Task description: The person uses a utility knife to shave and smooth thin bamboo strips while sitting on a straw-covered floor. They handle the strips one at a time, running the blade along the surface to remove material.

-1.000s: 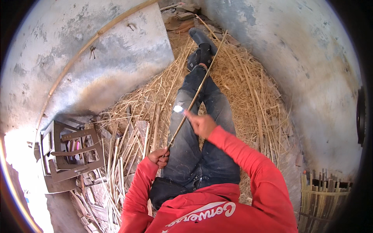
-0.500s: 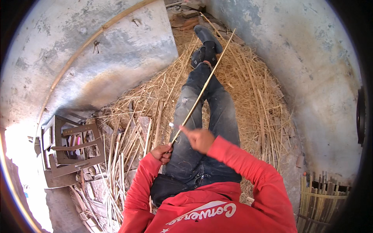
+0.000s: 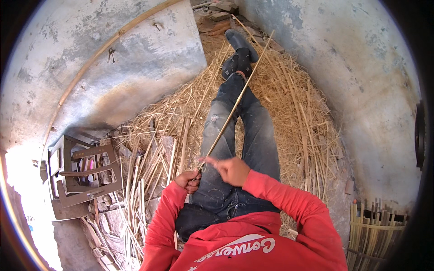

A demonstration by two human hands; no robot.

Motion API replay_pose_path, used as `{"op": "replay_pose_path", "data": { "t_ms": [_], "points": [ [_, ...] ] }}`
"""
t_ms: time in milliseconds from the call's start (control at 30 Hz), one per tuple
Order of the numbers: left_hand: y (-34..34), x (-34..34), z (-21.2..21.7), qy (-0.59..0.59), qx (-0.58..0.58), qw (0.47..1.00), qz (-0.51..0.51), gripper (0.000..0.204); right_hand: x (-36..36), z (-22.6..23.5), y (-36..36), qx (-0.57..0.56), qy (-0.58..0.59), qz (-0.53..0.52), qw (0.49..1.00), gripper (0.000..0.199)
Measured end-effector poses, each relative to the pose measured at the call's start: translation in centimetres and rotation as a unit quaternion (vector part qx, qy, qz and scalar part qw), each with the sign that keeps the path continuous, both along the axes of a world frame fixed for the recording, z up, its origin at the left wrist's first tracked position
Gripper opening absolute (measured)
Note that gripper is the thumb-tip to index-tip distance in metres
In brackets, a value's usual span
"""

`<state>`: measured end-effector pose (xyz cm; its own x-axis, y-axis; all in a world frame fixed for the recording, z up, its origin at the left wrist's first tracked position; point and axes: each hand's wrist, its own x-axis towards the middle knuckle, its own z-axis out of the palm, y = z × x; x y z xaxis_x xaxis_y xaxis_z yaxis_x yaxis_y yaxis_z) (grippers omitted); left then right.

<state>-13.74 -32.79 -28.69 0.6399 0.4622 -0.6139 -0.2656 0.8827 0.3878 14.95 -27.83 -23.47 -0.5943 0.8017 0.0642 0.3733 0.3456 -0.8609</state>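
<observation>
My left hand (image 3: 188,180) is closed around the lower end of a long, thin bamboo strip (image 3: 229,115). The strip slants up and to the right across my legs, its far end beyond my feet. Just above and right of that grip is my right hand (image 3: 231,171), with the index finger stretched left against the strip and the other fingers curled. A small pale bit (image 3: 199,159) shows at that fingertip; blur hides what it is. Thin curled shavings lie on my dark trousers (image 3: 217,192).
Straw and shavings (image 3: 289,104) cover the floor around my legs. Loose strips (image 3: 138,198) lie at the left beside a brown frame-like stand (image 3: 90,202). A slatted bamboo basket (image 3: 375,241) stands at lower right. Stained walls (image 3: 357,90) rise on both sides; a bent pole (image 3: 88,65) leans left.
My right hand has slid slightly left and down along the strip, and its fingertip is now nearer my left hand. The left hand has stayed in place, holding the strip.
</observation>
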Motion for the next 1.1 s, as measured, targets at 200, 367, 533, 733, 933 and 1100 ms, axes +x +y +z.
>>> {"op": "replay_pose_path", "data": {
  "t_ms": [200, 367, 533, 733, 933, 1100],
  "points": [
    [0.4, 1.0, 1.5, 0.041, 0.01, 0.999, 0.013, 0.037, 3.9, -2.3, 11.0, 0.19, 0.002, -0.322, 0.928, 0.012],
    [0.2, 1.6, 2.6, 0.104, 0.002, 0.994, 0.039, 0.036, 2.2, -3.3, 8.1, 0.195, -0.007, -0.246, 0.949, 0.046],
    [-0.6, 1.6, 2.3, 0.134, 0.027, 0.989, 0.065, 0.035, 4.1, -3.0, 9.4, 0.19, -0.022, -0.184, 0.964, 0.046],
    [0.2, 2.1, 3.0, 0.171, 0.051, 0.983, 0.042, 0.038, 3.3, -2.7, 13.4, 0.196, 0.047, -0.3, 0.932, 0.046],
    [-0.4, 1.7, 2.5, 0.131, 0.045, 0.989, 0.052, 0.037, 0.1, -2.6, 4.6, 0.173, -0.007, -0.075, 0.982, 0.052],
    [-0.1, 2.1, 3.2, 0.141, 0.049, 0.988, 0.051, 0.037, 2.1, -2.1, 10.1, 0.126, 0.021, -0.239, 0.963, 0.043]
  ]
}}
